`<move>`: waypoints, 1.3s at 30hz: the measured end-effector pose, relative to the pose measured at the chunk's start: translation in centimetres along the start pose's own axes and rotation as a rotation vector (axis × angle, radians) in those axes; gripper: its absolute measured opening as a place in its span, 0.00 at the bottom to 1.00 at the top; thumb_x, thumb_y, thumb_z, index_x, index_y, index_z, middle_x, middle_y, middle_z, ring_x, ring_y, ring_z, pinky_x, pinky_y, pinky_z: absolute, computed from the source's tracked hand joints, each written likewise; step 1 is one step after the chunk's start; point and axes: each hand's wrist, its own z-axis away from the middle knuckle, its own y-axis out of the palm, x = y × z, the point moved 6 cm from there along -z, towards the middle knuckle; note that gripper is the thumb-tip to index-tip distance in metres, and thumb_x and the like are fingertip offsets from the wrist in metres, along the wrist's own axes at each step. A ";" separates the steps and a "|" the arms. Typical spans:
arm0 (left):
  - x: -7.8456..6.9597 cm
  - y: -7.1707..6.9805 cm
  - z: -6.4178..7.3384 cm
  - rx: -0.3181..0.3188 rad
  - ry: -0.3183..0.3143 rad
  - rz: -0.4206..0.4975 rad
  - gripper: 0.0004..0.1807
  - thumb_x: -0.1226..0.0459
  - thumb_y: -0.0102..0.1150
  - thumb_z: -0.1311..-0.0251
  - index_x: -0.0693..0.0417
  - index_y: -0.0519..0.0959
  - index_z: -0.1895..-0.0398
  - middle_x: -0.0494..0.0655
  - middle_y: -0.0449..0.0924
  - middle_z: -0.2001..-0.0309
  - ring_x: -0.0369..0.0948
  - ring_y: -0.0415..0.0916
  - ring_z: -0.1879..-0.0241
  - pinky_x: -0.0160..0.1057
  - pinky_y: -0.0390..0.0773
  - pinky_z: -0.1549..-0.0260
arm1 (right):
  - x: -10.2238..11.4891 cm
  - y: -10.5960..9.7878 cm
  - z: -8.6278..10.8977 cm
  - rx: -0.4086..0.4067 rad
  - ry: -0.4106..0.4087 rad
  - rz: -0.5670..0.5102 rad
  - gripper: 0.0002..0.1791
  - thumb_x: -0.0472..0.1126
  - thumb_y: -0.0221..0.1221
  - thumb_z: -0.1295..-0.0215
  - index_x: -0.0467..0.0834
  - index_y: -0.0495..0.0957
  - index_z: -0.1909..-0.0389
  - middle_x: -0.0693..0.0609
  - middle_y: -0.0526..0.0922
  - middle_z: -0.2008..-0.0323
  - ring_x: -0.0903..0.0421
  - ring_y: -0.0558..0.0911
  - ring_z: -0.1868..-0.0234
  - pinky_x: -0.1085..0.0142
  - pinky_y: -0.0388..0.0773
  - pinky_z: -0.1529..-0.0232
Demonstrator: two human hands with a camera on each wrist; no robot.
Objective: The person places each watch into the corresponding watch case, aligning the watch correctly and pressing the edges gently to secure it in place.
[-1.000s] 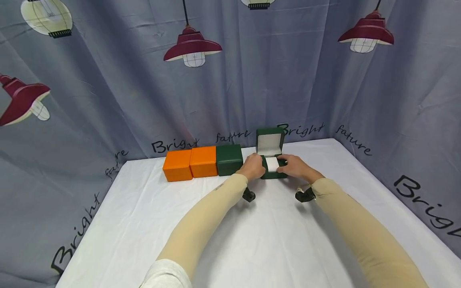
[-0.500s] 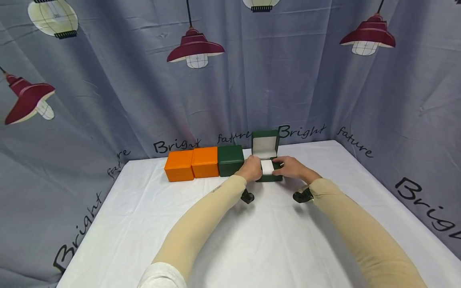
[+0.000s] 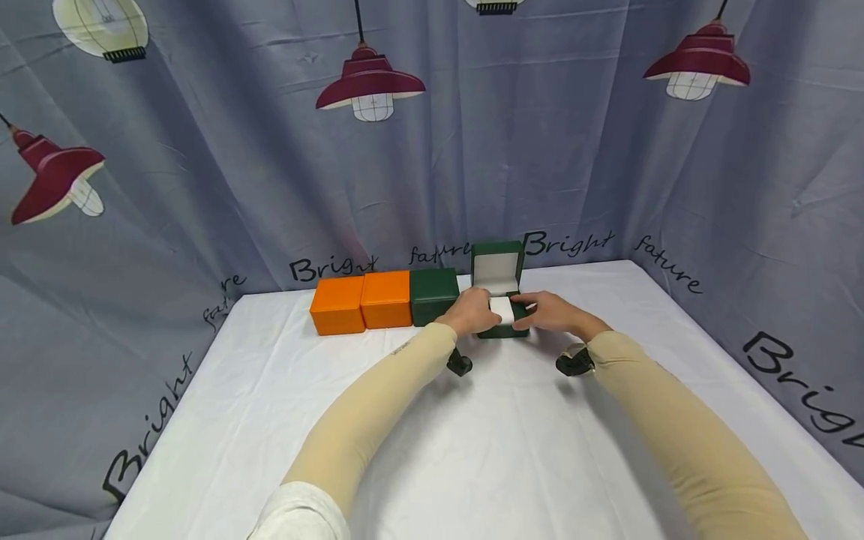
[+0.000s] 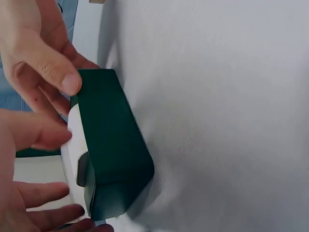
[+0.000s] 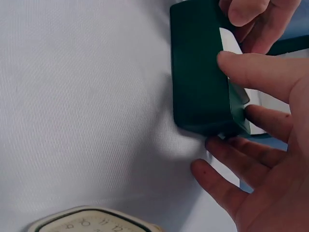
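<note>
A green watch box [image 3: 508, 331] stands on the table with its lid raised, showing a pale lining. Inside it sits a white cushion [image 3: 502, 309]. My left hand [image 3: 475, 312] is at the left end, its thumb overlapping the cushion in the left wrist view and its fingers loosely spread by the box's end. At the right end, my right hand [image 3: 550, 312] holds the box, thumb on the front rim and index finger at the inner edge. The other fingers [image 5: 224, 186] of that hand spread beside the corner. Part of the cushion is hidden by the hands.
Left of the open box, a closed green box [image 3: 434, 298] stands in a row with two orange boxes [image 3: 386, 301]. White cloth covers the table [image 3: 432, 450]. A grey printed curtain [image 3: 270, 187] hangs behind and at the sides. A numbered dial [image 5: 94, 223] shows low in the right wrist view.
The open box shifted a little left between the first two head frames. Since then, my left hand has moved from the box's left side onto the cushion's edge. The right hand stays at the right end.
</note>
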 end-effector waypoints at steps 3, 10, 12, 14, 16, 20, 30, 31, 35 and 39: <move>-0.2 -0.1 -0.4 0.008 0.045 0.009 0.22 0.56 0.64 0.35 0.58 0.79 0.43 0.49 0.80 0.50 0.42 0.79 0.54 0.41 0.81 0.55 | -0.2 -0.3 0.1 0.006 -0.007 -0.023 0.45 0.50 0.68 0.38 0.38 0.62 0.25 0.32 0.72 0.34 0.38 0.79 0.40 0.46 0.75 0.40; -0.5 -0.2 -1.3 0.025 0.094 -0.072 0.11 0.59 0.67 0.37 0.54 0.80 0.57 0.46 0.81 0.62 0.41 0.77 0.63 0.37 0.76 0.63 | -0.1 -0.4 0.2 0.013 -0.010 -0.061 0.46 0.48 0.69 0.38 0.36 0.60 0.24 0.32 0.71 0.33 0.38 0.78 0.37 0.47 0.74 0.38; -0.5 -0.2 -1.4 0.029 0.093 -0.100 0.11 0.59 0.68 0.38 0.54 0.81 0.57 0.46 0.81 0.60 0.42 0.76 0.61 0.38 0.76 0.61 | 0.0 -0.4 0.1 0.018 -0.008 -0.068 0.46 0.48 0.69 0.37 0.36 0.59 0.24 0.32 0.70 0.33 0.38 0.77 0.36 0.48 0.74 0.38; -0.5 -0.2 -1.6 0.027 0.083 -0.115 0.13 0.59 0.69 0.39 0.53 0.81 0.54 0.46 0.82 0.58 0.42 0.76 0.58 0.38 0.76 0.59 | 0.1 -0.3 0.1 0.019 -0.011 -0.066 0.46 0.47 0.69 0.37 0.35 0.59 0.24 0.32 0.70 0.32 0.38 0.77 0.36 0.48 0.75 0.38; -0.5 -0.3 -1.7 0.026 0.070 -0.110 0.17 0.59 0.70 0.40 0.54 0.82 0.50 0.46 0.83 0.55 0.44 0.76 0.55 0.39 0.76 0.56 | 0.1 -0.3 0.1 0.015 -0.011 -0.062 0.46 0.47 0.69 0.37 0.35 0.59 0.24 0.32 0.70 0.33 0.38 0.78 0.37 0.48 0.75 0.39; -0.5 -0.2 -1.8 0.016 0.050 -0.086 0.23 0.60 0.72 0.43 0.54 0.81 0.44 0.47 0.83 0.49 0.46 0.74 0.50 0.41 0.77 0.52 | 0.0 -0.2 0.2 0.010 -0.006 -0.062 0.45 0.47 0.69 0.37 0.35 0.60 0.24 0.32 0.71 0.34 0.39 0.79 0.39 0.49 0.76 0.40; -0.7 0.1 -2.0 0.002 0.024 -0.068 0.26 0.63 0.72 0.44 0.53 0.80 0.40 0.46 0.82 0.45 0.46 0.68 0.46 0.41 0.74 0.51 | -0.1 -0.1 0.5 -0.001 -0.010 -0.047 0.44 0.48 0.68 0.37 0.36 0.60 0.25 0.33 0.73 0.34 0.40 0.81 0.41 0.50 0.77 0.42; -0.7 0.1 -2.1 0.002 0.022 -0.068 0.26 0.63 0.72 0.44 0.53 0.80 0.40 0.46 0.82 0.44 0.46 0.67 0.46 0.41 0.74 0.51 | 0.0 -0.1 0.5 -0.001 -0.007 -0.048 0.44 0.47 0.68 0.37 0.36 0.60 0.25 0.33 0.73 0.34 0.40 0.81 0.41 0.50 0.77 0.42; -0.7 0.0 -2.1 0.006 0.036 -0.065 0.27 0.64 0.71 0.44 0.53 0.80 0.38 0.46 0.82 0.43 0.46 0.68 0.44 0.40 0.75 0.50 | 0.0 0.0 0.5 -0.001 -0.005 -0.041 0.44 0.48 0.68 0.37 0.37 0.61 0.25 0.33 0.73 0.34 0.41 0.81 0.41 0.51 0.77 0.42; -0.6 0.1 -2.1 0.007 0.044 -0.049 0.28 0.64 0.71 0.45 0.53 0.80 0.38 0.46 0.82 0.43 0.45 0.69 0.42 0.39 0.77 0.50 | -0.2 0.1 0.4 -0.009 -0.007 -0.030 0.44 0.48 0.68 0.37 0.38 0.61 0.25 0.34 0.73 0.34 0.41 0.81 0.41 0.51 0.78 0.43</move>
